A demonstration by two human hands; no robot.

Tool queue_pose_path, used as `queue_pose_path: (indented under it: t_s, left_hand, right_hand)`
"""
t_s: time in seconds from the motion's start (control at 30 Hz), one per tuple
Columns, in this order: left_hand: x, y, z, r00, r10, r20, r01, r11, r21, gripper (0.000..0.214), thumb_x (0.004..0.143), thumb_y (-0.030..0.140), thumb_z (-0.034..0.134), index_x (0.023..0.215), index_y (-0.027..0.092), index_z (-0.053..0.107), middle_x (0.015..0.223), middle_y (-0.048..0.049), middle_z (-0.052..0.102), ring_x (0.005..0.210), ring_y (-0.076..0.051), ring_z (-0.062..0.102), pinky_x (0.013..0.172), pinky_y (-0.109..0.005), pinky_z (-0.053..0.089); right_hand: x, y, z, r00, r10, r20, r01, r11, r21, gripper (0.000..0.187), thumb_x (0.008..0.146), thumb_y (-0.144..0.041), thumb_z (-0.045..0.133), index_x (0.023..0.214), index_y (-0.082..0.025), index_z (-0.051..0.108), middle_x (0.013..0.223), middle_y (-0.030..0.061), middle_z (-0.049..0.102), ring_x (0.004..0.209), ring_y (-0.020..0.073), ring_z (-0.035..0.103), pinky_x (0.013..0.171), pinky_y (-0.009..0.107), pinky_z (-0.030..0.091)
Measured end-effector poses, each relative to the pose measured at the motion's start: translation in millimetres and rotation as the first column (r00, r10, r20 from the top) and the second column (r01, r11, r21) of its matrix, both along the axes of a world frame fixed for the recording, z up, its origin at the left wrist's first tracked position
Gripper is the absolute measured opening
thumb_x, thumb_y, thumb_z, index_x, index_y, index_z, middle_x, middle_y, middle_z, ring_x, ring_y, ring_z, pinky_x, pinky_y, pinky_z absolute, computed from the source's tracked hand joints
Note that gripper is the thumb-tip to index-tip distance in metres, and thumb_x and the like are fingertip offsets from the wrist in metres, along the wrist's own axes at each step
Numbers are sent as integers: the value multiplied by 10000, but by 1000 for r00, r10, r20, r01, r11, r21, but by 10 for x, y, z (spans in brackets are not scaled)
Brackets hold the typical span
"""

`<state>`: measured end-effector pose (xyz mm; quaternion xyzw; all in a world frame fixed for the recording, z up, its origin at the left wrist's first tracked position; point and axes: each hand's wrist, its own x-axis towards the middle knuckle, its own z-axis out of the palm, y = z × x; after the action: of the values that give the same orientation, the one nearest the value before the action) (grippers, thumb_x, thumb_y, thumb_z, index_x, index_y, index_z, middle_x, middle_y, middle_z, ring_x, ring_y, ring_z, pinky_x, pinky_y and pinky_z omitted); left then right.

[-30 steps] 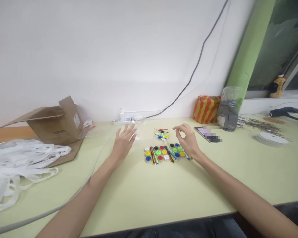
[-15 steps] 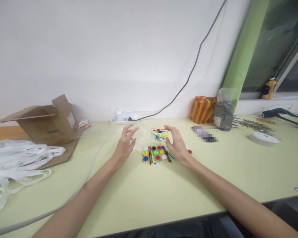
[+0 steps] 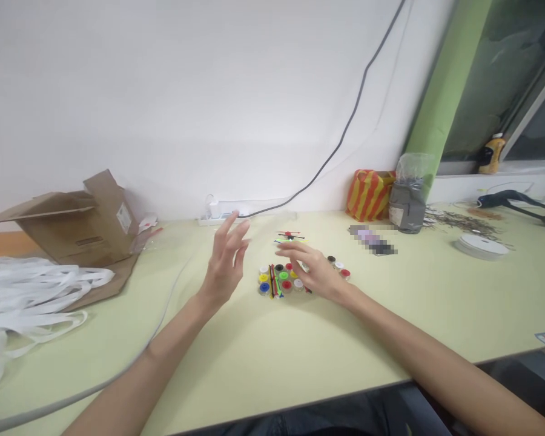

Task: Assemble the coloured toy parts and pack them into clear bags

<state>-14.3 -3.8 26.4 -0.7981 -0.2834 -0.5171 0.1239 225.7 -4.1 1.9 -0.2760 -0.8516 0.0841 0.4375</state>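
My left hand (image 3: 224,263) is raised above the pale green tabletop (image 3: 236,339) with its fingers spread, holding nothing. My right hand (image 3: 311,272) reaches low across a group of round plastic caps (image 3: 275,278) in red, yellow, blue, green, black and white, and hides part of them. Coloured sticks (image 3: 272,281) lie among the caps. Its fingers are extended and nothing shows in them. Just beyond the fingertips lies a small assembly of thin coloured sticks (image 3: 289,237). I cannot tell whether my right hand touches the caps.
At the back stand a power strip (image 3: 215,221) and a striped bag (image 3: 369,195), with a grey container (image 3: 407,209) beside it. A blurred phone (image 3: 372,240) lies right of the caps. White plastic strapping (image 3: 27,297) and a cardboard box (image 3: 82,224) occupy the left.
My right hand has slid left and lower across the caps, with its fingers stretched out. My left hand has lifted and turned, and the view has tilted slightly.
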Motion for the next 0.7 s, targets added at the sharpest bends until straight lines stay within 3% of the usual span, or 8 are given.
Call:
queue_pose_path:
  t_s: [0.1,0.23,0.43,0.57,0.63,0.7]
  left_hand:
    - [9,11,-14,999,-29,-35,30,999,45,657,998,108,482,1532,420,259,1600,-77,304,1394,-263,476,938,-386,643]
    - [0,43,-52,996,-70,-47,72,997,41,705,979,65,498,1540,416,257,1599,-77,317,1374,-250,506,939,-382,647]
    - [25,45,-98,993,-100,-69,101,995,0,725,974,38,489,1541,424,255,1599,-68,327,1386,-230,496,959,-372,641]
    - [33,46,-103,994,-90,-66,89,996,-19,681,977,57,492,1530,400,292,1593,-73,336,1387,-229,493,962,-373,640]
    - [34,51,-105,995,-82,-54,81,996,-24,651,980,67,494,1524,378,316,1583,-82,354,1379,-234,500,965,-377,638]
    - [36,57,-110,995,-83,-56,82,996,-27,614,987,80,486,1513,361,341,1571,-88,374,1375,-240,505,965,-385,637]
  right_hand:
    - [14,16,26,990,-83,-117,91,994,65,580,948,-119,402,1502,-285,445,1536,73,468,1425,209,436,1171,449,390]
    - [84,84,33,961,-149,-232,171,982,76,680,944,-165,442,1590,-283,268,1613,77,356,1492,227,328,1199,481,347]
    - [80,89,12,941,-197,-275,227,971,80,537,921,-178,505,1451,-256,462,1413,112,531,1335,246,497,1140,463,413]
    - [58,33,45,854,-316,-412,381,921,83,331,906,-195,567,1236,-209,568,1110,99,596,1005,221,600,906,406,534]
    - [64,15,60,864,-290,-410,360,927,102,159,916,-201,571,1071,-204,603,927,58,603,844,195,594,790,364,540]
    - [70,16,55,926,-194,-324,246,961,129,104,936,-195,546,996,-210,631,854,40,624,792,180,607,761,342,539]
